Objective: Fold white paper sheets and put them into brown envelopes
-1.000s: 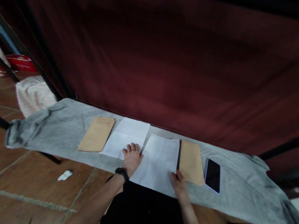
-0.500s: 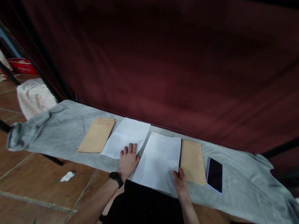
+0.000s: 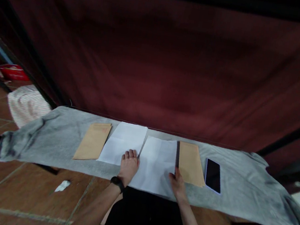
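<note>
Two sheets of white paper lie side by side on a grey cloth. My left hand (image 3: pixel 129 166), with a dark band on its wrist, rests over the lower right corner of the left sheet (image 3: pixel 123 140). Its fingers are bent together, and the thumb meets the left edge of the right sheet (image 3: pixel 156 165). At that right sheet's opposite edge, my right hand (image 3: pixel 177 183) pinches the paper, thumb on top. Brown envelopes (image 3: pixel 191 163) lie just beyond my right hand, and more brown envelopes (image 3: pixel 92 141) lie left of the papers.
A phone (image 3: pixel 213 175) lies right of the envelopes on the grey cloth (image 3: pixel 240 185). Behind the bench hangs a dark red curtain (image 3: pixel 166 74). Striped fabric (image 3: pixel 28 104) sits at the left end, and a white scrap (image 3: pixel 62 186) is on the tiled floor.
My left hand's fingers have gone from lying flat to bent. The right sheet has shifted slightly left, away from the right envelopes, with my right hand still at its edge. The view has tilted slightly.
</note>
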Motion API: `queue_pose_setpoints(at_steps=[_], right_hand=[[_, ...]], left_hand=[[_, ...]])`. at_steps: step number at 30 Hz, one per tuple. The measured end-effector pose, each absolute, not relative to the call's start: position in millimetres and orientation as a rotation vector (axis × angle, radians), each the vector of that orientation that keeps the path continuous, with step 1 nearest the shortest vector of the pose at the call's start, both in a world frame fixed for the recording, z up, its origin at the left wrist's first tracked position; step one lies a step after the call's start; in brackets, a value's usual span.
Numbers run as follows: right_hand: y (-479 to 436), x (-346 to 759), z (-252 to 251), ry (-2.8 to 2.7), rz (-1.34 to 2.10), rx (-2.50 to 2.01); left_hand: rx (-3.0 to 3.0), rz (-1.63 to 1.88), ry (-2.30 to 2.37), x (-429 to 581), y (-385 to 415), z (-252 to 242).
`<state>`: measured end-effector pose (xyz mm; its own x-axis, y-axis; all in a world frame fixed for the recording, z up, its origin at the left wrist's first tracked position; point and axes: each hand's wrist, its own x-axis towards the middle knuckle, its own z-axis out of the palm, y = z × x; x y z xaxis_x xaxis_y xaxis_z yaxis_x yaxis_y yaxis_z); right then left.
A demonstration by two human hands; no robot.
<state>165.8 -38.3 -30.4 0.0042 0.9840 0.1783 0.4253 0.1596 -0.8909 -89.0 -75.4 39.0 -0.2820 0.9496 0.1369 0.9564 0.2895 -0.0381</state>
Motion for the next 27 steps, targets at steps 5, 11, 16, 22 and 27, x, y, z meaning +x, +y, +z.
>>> queue_pose_setpoints(at_steps=[5,11,16,22,27], right_hand=[[-56,159,-16,-1.793,0.500,-1.550],[-81,143,2,-2.268,0.043,-1.382],[-84,136,-8,-2.329,0.065,-1.382],[-76,151,-13,-2.300,0.041,-1.399],[-65,154,-23,-2.178,0.105,-1.476]], left_hand=[[-1.857,-0.316,-2.300,-93,-86,34],[-2.247,-0.480,-1.848,-60,-114,12],[-2.251,-0.352,-1.909,-35,-129,-5],[-2.296,-0.217,-2.056,-39,-141,4],[-2.397,-0.131,-1.929,-43,-150,6]])
